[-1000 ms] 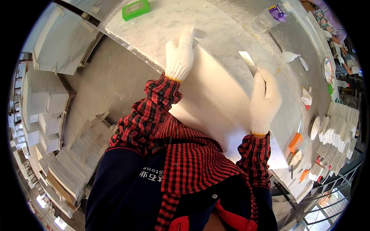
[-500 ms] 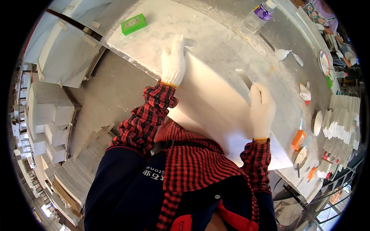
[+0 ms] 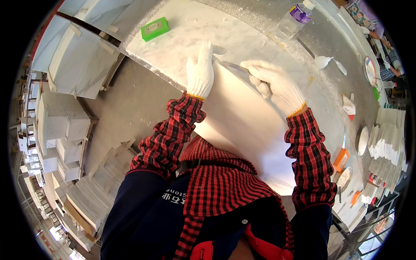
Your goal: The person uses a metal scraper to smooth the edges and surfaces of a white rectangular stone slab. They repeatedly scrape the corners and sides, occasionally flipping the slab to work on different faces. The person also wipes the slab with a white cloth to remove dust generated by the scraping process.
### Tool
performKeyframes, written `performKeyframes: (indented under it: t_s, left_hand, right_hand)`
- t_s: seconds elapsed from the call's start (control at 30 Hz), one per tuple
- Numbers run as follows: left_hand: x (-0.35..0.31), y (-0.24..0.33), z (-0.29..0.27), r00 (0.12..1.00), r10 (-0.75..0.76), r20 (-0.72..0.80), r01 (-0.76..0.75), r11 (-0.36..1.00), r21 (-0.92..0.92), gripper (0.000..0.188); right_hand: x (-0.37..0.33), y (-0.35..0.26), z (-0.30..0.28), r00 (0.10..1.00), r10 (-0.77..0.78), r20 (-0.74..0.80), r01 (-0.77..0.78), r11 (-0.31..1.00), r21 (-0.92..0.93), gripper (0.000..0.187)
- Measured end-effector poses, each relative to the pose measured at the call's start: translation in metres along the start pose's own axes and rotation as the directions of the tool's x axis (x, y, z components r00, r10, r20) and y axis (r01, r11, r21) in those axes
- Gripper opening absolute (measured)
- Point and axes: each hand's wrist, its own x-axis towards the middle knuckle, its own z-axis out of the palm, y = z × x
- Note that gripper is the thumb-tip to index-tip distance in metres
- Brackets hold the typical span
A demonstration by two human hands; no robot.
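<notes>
A white stone slab (image 3: 242, 117) leans at a tilt between my arms, its near side toward my checked apron (image 3: 225, 182). My left hand (image 3: 200, 73), in a white knit glove, lies along the slab's left end with fingers stretched out. Over the slab's far edge, my gloved right hand (image 3: 277, 82) has its fingers curled round a thin flat metal blade (image 3: 234, 66), most of it hidden by the glove. Beneath is a larger grey-white marble slab (image 3: 247, 39) on the workbench.
A green box (image 3: 155, 29) lies at the far left, a plastic bottle (image 3: 294, 19) at the far side. To the right are a white squeeze bottle (image 3: 321, 62), an orange-handled tool (image 3: 341, 160), round dishes and stacked tiles (image 3: 385, 143). Stone pieces (image 3: 65, 125) stand at the left.
My right hand has moved with the blade, left and away from me, along the slab's far edge toward its far corner. My left hand stays at the slab's end.
</notes>
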Motion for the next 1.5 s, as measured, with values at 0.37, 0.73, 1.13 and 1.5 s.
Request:
performKeyframes:
  t_s: [0.37,0.73,1.13,1.5]
  left_hand:
    - [-0.001,0.002,-0.001,1.000,-0.012,0.024,0.013,0.999,-0.052,0.056]
    - [0.000,0.000,-0.002,1.000,0.006,0.009,-0.006,1.000,-0.010,0.056]
    - [0.000,0.001,-0.002,1.000,-0.006,0.021,0.006,1.000,0.008,0.057]
    - [0.000,0.006,-0.006,0.991,-0.029,0.134,0.028,1.000,0.015,0.058]
  right_hand:
    - [-0.013,-0.003,0.006,0.999,0.010,-0.039,-0.016,0.991,-0.130,0.032]
    - [-0.032,0.000,-0.002,0.995,0.024,-0.097,-0.037,0.990,-0.132,0.028]
    - [-0.103,0.004,-0.020,0.901,-0.076,-0.428,-0.023,0.975,-0.221,0.030]
    - [-0.105,0.078,0.005,0.390,-0.801,-0.455,-0.241,0.388,-0.890,0.023]
